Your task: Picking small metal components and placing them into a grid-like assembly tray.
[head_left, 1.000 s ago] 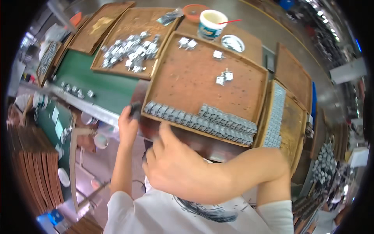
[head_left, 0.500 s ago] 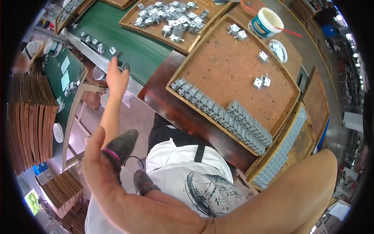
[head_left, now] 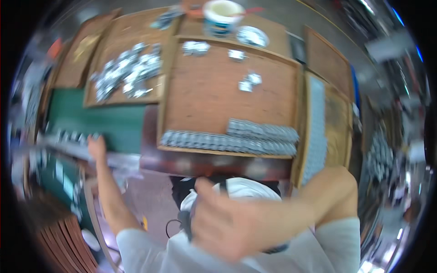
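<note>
The big wooden tray (head_left: 214, 95) now fills the middle of the view, squared up and level — half a second ago it sat tilted off to the upper right, with the person's lap and shoes showing below it. Along its near edge lies a long band of small metal parts (head_left: 232, 139), packed side by side in 2 rows, with a few loose ones (head_left: 248, 82) farther back. To its left sits a second tray (head_left: 125, 75) heaped with the same shiny parts, and below that a green mat (head_left: 95, 125). A white cup (head_left: 221, 16) stands at the far edge of the bench.

The right hand (head_left: 227, 223) is close under the camera, blurred, raised over the white shirt (head_left: 248, 193); before it hung lower left, in front of the shoes. Its thumb sticks up and the fingers look loosely curled, holding nothing I can make out — the blur hides any more.

The left hand (head_left: 96, 146) reaches out to the near edge of the green mat, about where it was before, beside a row of small metal pieces (head_left: 68, 136). Whether its fingers pinch one I cannot tell.
</note>
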The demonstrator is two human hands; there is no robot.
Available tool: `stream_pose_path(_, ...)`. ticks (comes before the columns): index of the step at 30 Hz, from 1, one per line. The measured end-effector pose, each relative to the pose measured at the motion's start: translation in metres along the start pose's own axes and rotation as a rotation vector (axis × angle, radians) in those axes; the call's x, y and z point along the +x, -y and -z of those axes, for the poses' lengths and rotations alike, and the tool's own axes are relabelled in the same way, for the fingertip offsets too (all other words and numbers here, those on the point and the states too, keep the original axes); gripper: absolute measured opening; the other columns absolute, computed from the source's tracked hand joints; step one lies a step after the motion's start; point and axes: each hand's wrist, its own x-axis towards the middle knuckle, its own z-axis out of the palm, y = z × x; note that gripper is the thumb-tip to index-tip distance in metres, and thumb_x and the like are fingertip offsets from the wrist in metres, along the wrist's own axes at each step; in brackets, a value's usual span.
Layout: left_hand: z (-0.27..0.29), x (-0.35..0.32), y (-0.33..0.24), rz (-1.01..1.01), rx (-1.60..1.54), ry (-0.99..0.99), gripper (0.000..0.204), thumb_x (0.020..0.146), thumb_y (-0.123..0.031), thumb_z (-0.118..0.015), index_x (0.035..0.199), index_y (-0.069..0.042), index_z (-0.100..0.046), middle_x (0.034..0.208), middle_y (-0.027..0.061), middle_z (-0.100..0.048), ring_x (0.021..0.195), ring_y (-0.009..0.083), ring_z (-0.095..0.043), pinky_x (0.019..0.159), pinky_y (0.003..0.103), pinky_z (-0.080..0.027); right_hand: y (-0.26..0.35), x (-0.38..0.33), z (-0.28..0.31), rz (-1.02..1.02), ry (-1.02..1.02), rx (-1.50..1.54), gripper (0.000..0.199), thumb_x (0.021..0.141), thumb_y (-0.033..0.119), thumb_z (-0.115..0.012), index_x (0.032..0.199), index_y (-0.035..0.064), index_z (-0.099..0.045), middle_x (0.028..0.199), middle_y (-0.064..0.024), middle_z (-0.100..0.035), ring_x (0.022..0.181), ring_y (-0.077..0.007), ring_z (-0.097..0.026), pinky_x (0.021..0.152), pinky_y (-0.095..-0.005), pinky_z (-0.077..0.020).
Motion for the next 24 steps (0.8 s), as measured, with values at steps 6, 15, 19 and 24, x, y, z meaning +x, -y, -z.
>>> stream_pose_path(6,0.020,-0.049,-0.060,-0.104,-0.539,-0.001,0.042,0.088,-0.018,-0.066,0.123,0.002,-0.056,0.111,0.0138,-0.064,0.097,0.0217,-0.059,0.088,0.033,-0.048,-0.044,-0.193,-0.018,-1.008,0.054,-0.236,0.019,0.065,0.011,-0.064,0.084,0.0091,-0.065,0.082,-0.0088,-0.065,0.081,-0.0299,-0.064,0.072,-0.0399,-0.0491)
stream_pose_path(15,0.077,-0.207,-0.210,-0.113,-1.322,0.505,0.035,0.088,-0.003,-0.064,0.123,-0.003,-0.059,0.117,0.0068,-0.061,0.099,0.0135,-0.059,0.081,0.028,-0.049,-0.037,-0.477,-0.029,-2.268,-0.529,0.062,0.038,0.081,0.030,-0.060,0.111,0.0090,-0.069,0.102,-0.0223,-0.068,0.102,-0.0383,-0.062,0.091,-0.0440,-0.0468)
stream_pose_path(19,0.085,-0.275,-0.279,-0.336,-1.245,0.695,0.037,0.088,0.001,-0.063,0.124,-0.003,-0.059,0.115,0.0039,-0.062,0.101,0.0119,-0.058,0.087,0.026,-0.047,-0.029,-0.483,-0.044,-2.180,-0.241,-0.152,0.037,0.080,0.032,-0.060,0.107,0.0093,-0.071,0.101,-0.0229,-0.068,0.103,-0.0389,-0.062,0.090,-0.0440,-0.0476)
stream_pose_path(24,0.096,-0.332,-0.314,-0.353,-1.234,0.902,0.038,0.087,0.003,-0.063,0.124,-0.003,-0.061,0.108,0.0014,-0.064,0.099,0.0113,-0.059,0.087,0.025,-0.046,-0.029,-0.497,-0.061,-2.113,-0.368,-0.106,0.039,0.078,0.037,-0.066,0.100,0.0051,-0.072,0.099,-0.0230,-0.069,0.097,-0.0390,-0.064,0.086,-0.0436,-0.0490)
